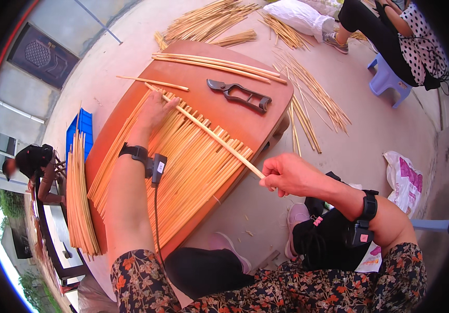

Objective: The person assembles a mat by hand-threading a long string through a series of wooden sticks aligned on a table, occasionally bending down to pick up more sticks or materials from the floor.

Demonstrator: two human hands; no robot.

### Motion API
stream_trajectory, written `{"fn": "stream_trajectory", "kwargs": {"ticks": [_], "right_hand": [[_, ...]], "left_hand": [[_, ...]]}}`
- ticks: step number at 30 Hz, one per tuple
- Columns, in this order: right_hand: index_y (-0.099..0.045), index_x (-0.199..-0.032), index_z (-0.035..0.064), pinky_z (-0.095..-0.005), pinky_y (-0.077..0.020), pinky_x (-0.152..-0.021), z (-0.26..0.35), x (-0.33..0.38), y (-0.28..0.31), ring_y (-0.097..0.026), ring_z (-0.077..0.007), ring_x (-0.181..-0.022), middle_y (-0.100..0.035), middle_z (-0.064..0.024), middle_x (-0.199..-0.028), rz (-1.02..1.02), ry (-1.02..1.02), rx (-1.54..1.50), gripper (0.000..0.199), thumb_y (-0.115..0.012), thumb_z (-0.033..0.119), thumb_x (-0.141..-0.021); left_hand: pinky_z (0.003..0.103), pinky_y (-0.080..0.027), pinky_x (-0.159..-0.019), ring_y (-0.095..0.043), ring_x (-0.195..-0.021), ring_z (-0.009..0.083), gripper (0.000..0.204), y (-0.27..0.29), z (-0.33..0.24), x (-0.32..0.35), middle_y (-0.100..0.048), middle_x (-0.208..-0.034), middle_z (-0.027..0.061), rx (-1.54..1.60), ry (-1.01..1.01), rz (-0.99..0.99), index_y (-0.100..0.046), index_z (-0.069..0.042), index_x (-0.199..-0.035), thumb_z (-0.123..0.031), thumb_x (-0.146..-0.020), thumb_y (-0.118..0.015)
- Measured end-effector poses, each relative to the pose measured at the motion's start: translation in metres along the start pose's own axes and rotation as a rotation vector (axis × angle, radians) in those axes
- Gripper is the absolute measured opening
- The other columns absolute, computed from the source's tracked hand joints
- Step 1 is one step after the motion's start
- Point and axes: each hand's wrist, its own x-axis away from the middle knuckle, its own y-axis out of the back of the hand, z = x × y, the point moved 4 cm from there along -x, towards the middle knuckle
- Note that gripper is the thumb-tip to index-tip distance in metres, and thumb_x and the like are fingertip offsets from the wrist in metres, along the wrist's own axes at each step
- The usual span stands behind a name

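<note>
A long pale wooden stick (218, 139) slants across the table between my two hands. Its far end is in the closed fingers of my left hand (155, 110). My right hand (293, 175) pinches the near end beyond the table's edge. Under the stick, many similar sticks (182, 172) lie side by side in a broad layer on the reddish-brown table (203, 55). Dark-handled pruning shears (241, 96) rest on the bare tabletop past the held stick. One shorter loose stick (156, 83) lies just beyond my left hand.
Several sticks (219, 67) lie along the table's far edge. Bundles (209, 21) and scattered sticks (313, 104) cover parts of the floor. A blue crate (80, 128) with upright sticks stands left. One person sits near a blue stool (390, 81); another person (39, 164) bends at left.
</note>
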Motion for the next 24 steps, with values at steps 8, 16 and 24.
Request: {"fn": "stream_trajectory", "kwargs": {"ticks": [8,16,24], "right_hand": [[-0.063,-0.08,-0.0004,-0.0327,-0.0479,-0.052,-0.003,-0.002,-0.001,-0.064,-0.0144,-0.056,-0.064,-0.0056,-0.067,-0.001,0.005,0.018,0.022,-0.066,0.018,-0.09],[-0.063,-0.08,-0.0007,-0.0327,-0.0485,-0.052,-0.007,-0.003,-0.001,-0.064,-0.0146,-0.056,-0.064,-0.0053,-0.067,-0.006,0.006,0.01,0.022,-0.066,0.019,-0.089],[-0.062,-0.092,-0.0021,-0.0364,-0.0498,-0.059,0.002,-0.003,0.006,-0.066,-0.0214,-0.063,-0.065,-0.0102,-0.07,-0.059,0.062,0.094,0.02,-0.068,0.016,-0.086]], "left_hand": [[0.042,-0.038,-0.111,-0.047,-0.133,0.0364,0.088,0.009,-0.017,0.005,-0.047,-0.141,0.0256,-0.109,0.06,0.03,-0.045,0.008,-0.139,-0.061,-0.087,-0.064],[0.041,-0.038,-0.107,-0.047,-0.127,0.0343,0.082,0.002,-0.012,0.003,-0.049,-0.132,0.0229,-0.119,0.047,0.019,-0.047,0.005,-0.134,-0.062,-0.089,-0.063],[0.041,-0.04,-0.103,-0.051,-0.118,0.0328,0.069,-0.001,-0.001,-0.004,-0.051,-0.123,0.0229,-0.146,0.046,0.006,-0.049,0.006,-0.125,-0.054,-0.093,-0.062]]}}
